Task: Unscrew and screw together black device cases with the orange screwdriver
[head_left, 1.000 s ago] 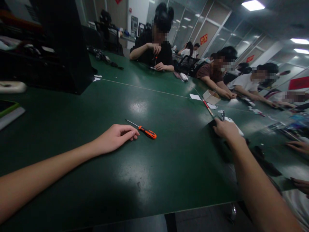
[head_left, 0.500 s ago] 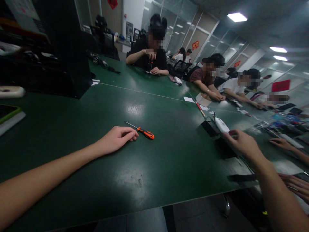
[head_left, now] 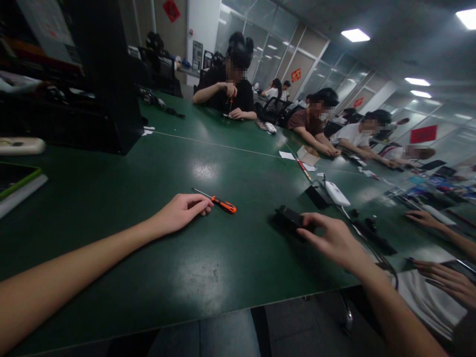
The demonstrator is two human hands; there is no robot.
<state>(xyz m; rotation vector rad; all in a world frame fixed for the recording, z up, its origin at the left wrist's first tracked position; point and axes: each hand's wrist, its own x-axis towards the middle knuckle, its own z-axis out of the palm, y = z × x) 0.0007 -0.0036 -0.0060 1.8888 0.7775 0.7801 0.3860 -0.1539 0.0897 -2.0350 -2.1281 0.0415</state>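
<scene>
Screwdriver (head_left: 225, 205), orange and black, is lying around the middle of the green table (head_left: 238, 267), tip pointing far left. Left hand (head_left: 186, 210) is resting half-curled right next to it, not gripping anything that I can see; can't tell if the fingertips actually touch it. Right hand (head_left: 330, 238) has a black object (head_left: 289, 219), kinda blurry, pinched between thumb and fingers, off to the right. Just past that, farther back, a white device (head_left: 337, 193) sits beside a flat black piece (head_left: 317, 197).
</scene>
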